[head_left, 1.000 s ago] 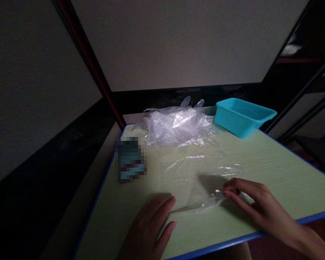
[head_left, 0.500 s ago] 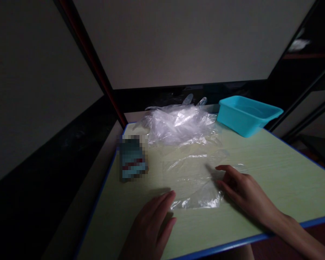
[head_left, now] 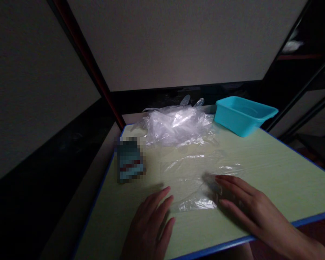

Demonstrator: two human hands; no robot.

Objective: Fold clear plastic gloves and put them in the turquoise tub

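Flat on the table in front of me lies a thin clear plastic sheet [head_left: 195, 184], apparently a disposable glove, with creases catching the light. My left hand [head_left: 154, 224] is beside its near left side, fingers apart and holding nothing. Over its right edge is my right hand [head_left: 249, 202], fingers stretched out and thumb apart. Whether its fingertips touch the plastic I cannot tell. Behind the flat piece sits a crumpled heap of clear plastic gloves [head_left: 176, 124], with a few finger ends sticking up at the back.
A turquoise plastic basin [head_left: 238, 122] stands at the back right of the light wooden table [head_left: 276, 169], which has a blue edge. At the left lies a blurred-out dark object [head_left: 130, 160]. A pale panel [head_left: 184, 47] rises behind the table.
My right hand has moved back toward me and its curled fingers have straightened. The fingers of my left hand have spread a little. The view has shifted slightly.
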